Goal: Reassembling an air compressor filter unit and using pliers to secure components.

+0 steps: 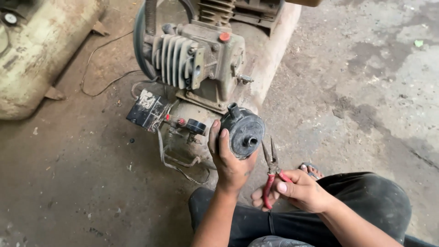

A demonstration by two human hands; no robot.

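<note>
Everything here is placed against the compressor pump [201,64], the finned grey block bolted on top of a cream air tank [270,50] lying on the concrete floor [375,91].

Well to the left of the pump lies a second cream tank [41,50]. Just below and left of the pump hangs a black switch box [147,110], with loose wires [176,162] trailing beneath it.

Below the pump and slightly right, the left hand [228,160] holds up a round black ribbed housing [242,130], close in front of the tank. The grip is clenched around the back and left side of the housing, fingers curled over its rim and thumb behind, with the small central port facing up toward the camera.

To work on that port well, it seems wise to keep the housing steady and tilted toward the eye, and to bring the tool's tips straight along the port's axis, not at a slant, so that they do not slip on the plastic.

Further right and lower, the right hand [299,190] grasps red-handled needle-nose pliers [270,171] by the handles. The fingers are closed on them. The pliers' tips stand slightly parted, pointing up just beside the housing and not touching it. The hand rests above a dark trouser leg [361,196].
</note>
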